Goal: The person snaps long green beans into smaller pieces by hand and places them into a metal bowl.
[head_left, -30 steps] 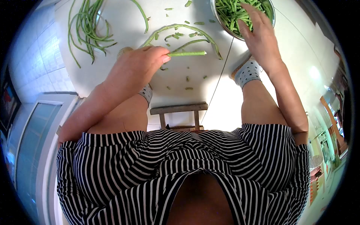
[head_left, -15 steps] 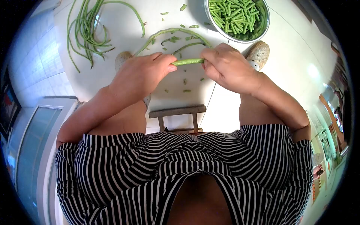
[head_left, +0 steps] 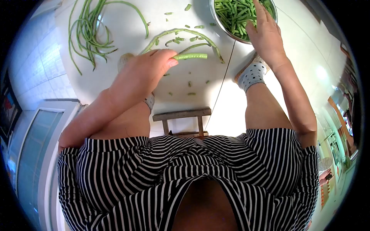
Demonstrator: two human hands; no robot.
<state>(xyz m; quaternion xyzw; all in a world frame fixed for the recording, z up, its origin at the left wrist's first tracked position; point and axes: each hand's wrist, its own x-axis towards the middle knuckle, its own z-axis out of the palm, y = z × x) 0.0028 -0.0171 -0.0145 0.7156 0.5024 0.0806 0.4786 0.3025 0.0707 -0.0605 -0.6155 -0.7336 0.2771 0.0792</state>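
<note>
My left hand point(head_left: 148, 69) is closed around a green long bean point(head_left: 192, 56), whose cut or broken end sticks out to the right between thumb and fingers. Over the near right rim of a metal bowl point(head_left: 234, 35) is my right hand point(head_left: 266, 36), its fingers stretched out and the thumb apart. Many short bean pieces point(head_left: 235, 15) fill the bowl. Beyond my left hand, another long bean point(head_left: 181, 30) lies curved on the floor, with scraps point(head_left: 194, 39) scattered about it.
A tangled bunch of long beans point(head_left: 88, 34) lies on the tiled floor at the far left. A low wooden stool point(head_left: 182, 114) stands between my legs. My foot in a dotted sock point(head_left: 251, 80) is just below the bowl. A glass-panelled white door point(head_left: 38, 142) is at the left.
My right hand has let go of the bean's end and moved up and right to the bowl. My left hand keeps its bean, which now shows a free end.
</note>
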